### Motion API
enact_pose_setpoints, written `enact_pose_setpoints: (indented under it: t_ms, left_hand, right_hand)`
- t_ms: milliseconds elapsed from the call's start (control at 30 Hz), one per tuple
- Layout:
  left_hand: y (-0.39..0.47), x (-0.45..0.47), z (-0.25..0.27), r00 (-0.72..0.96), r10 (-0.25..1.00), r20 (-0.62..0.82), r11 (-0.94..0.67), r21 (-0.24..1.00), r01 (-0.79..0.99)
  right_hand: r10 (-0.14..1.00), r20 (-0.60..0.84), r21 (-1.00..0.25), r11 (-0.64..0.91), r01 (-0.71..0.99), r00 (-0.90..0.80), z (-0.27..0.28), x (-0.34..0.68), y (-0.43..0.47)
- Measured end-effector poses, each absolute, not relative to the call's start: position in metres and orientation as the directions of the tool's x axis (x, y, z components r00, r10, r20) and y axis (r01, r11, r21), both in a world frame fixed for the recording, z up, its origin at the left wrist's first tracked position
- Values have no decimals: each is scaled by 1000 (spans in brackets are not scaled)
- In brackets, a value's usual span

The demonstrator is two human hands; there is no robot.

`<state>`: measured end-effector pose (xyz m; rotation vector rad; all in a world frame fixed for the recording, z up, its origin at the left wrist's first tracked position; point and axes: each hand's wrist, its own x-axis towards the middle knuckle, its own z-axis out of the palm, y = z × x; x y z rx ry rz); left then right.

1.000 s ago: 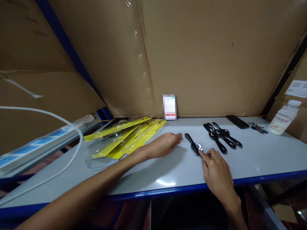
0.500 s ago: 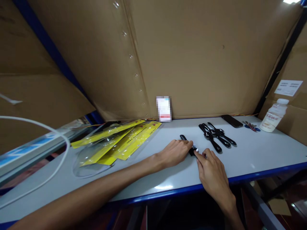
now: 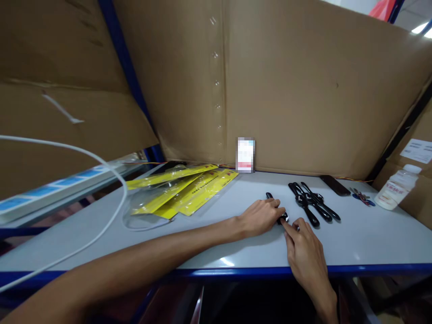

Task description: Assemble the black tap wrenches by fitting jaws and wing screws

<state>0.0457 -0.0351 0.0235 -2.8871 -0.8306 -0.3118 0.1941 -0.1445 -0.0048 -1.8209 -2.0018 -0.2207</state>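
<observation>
A black spokeshave (image 3: 269, 195) lies on the grey table, mostly covered by my hands. My left hand (image 3: 261, 216) is closed around it, leaving one handle tip showing beyond the fingers. Bent in from the right, my right hand (image 3: 306, 252) has its index finger and thumb at the tool's middle, where a small bright metal part shows. The rest of its fingers are curled. Several more black spokeshaves (image 3: 305, 203) lie side by side just to the right.
Yellow cards in clear plastic packs (image 3: 205, 192) overlap on the left, near a white cable (image 3: 125, 193) and power strip (image 3: 56, 191). A blurred bright-screened object (image 3: 245, 155) leans on the cardboard wall (image 3: 286, 99). A dark phone (image 3: 335, 185), keys (image 3: 362, 198) and bottle (image 3: 396, 190) stand rightward.
The whole view has shifted and tilted, so the table things appear farther right. Both hands stay on the spokeshave, with little visible change in their grip.
</observation>
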Motion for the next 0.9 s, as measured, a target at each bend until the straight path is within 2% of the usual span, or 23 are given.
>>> enact_pose_setpoints:
  t_ms: [433, 700, 900]
  left_hand:
    - [-19, 53, 3, 803, 404, 437, -907, 81, 412]
    - [-20, 55, 2, 809, 395, 435, -917, 132, 377]
    - [-15, 58, 1, 794, 411, 449, -911, 158, 382]
  right_hand:
    - [914, 406, -156, 97, 983, -25, -8, 195, -142]
    - [879, 476, -200, 101, 974, 6, -16, 198, -139]
    - [858, 512, -181, 156, 971, -43, -20, 202, -137]
